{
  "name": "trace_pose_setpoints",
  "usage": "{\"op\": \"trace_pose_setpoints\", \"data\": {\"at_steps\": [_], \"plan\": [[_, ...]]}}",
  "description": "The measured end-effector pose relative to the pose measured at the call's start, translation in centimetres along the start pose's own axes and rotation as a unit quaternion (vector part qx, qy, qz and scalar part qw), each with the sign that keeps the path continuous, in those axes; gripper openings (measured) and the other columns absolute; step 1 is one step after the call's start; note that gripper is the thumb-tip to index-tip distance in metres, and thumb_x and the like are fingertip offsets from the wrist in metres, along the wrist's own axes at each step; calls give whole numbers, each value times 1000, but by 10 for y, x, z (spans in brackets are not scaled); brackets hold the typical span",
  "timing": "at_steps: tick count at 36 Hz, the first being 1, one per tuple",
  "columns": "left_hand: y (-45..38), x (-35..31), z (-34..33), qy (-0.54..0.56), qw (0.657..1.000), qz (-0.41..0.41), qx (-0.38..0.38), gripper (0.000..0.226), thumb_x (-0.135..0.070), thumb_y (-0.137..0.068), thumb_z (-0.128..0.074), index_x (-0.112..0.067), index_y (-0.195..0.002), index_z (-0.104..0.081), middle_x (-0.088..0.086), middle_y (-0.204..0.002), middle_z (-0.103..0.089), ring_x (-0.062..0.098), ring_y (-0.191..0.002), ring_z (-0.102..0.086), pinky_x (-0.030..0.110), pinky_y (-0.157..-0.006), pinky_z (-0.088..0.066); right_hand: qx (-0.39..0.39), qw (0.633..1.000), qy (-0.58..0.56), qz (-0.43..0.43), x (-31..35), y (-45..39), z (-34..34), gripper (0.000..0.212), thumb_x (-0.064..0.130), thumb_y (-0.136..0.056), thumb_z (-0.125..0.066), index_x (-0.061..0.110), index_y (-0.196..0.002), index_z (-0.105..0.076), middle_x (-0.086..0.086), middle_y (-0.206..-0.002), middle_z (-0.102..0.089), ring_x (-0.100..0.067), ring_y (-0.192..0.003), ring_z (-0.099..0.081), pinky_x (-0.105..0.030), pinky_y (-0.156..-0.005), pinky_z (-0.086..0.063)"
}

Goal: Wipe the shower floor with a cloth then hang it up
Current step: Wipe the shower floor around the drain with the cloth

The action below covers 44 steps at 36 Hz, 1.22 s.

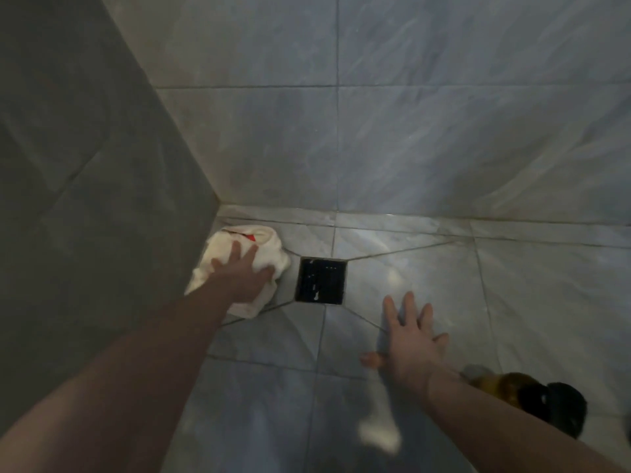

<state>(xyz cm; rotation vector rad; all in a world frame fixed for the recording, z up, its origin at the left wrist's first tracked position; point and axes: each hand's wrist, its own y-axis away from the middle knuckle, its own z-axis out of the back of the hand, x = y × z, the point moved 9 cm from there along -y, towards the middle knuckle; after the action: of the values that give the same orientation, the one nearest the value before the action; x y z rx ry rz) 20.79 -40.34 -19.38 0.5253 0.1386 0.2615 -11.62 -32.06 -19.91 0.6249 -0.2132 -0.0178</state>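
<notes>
From the head camera, the crumpled white cloth with a red mark (239, 264) lies on the grey marble-tiled shower floor (426, 278), tucked into the floor's far left corner where the dark grey side wall (85, 165) meets the pale marble back wall (409, 114), just beside the square black metal drain (321, 280). It looks soft and limp — probably light when dry, heavier and clingier if it has taken up water, which the picture does not settle. A bunched handful near its middle should give the surest hold; a single corner would likely let the rest trail and drip. The left hand (244, 273) presses flat on it, fingers straight and slightly spread, the cloth bulging out on all sides. The fabric is rumpled in thick folds, off-white, with the small red patch near its far edge. The right hand (409, 339) rests near the floor to the drain's right, fingers spread wide, holding nothing; whether the palm touches the tile is unclear. A dark amber bottle with a black cap (526, 401) lies near the floor's right edge.
</notes>
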Motion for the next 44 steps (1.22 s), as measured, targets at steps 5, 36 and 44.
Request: {"op": "trace_pose_setpoints", "data": {"at_steps": [5,36,44], "plan": [[-29,-7,23,39,999,16,0,72,-68,-92,-25,-34,-154,-9,5,-163,-3,30,-149,8,59,-117,-4,6,1000,-6,1,3,-3,-2,113,58,-83,-66,28,-155,16,-9,-158,33,-45,-145,25,-70,-114,-10],[2,-154,65,25,995,-96,-14,59,-41,-103,-30,0,-144,-36,23,-150,-36,31,-140,-33,35,-113,-22,9,1000,-19,10,5,-1,-2,110,54,-84,-67,30,-156,12,-7,-160,30,-45,-146,22,-72,-112,-10],[-16,18,59,80,993,77,-44,72,-53,-100,-28,-1,-149,-25,20,-155,-29,34,-142,-29,33,-114,-23,8,1000,-6,-4,4,-1,-1,118,55,-81,-70,29,-154,19,-7,-158,35,-44,-145,24,-71,-114,-10]]}}
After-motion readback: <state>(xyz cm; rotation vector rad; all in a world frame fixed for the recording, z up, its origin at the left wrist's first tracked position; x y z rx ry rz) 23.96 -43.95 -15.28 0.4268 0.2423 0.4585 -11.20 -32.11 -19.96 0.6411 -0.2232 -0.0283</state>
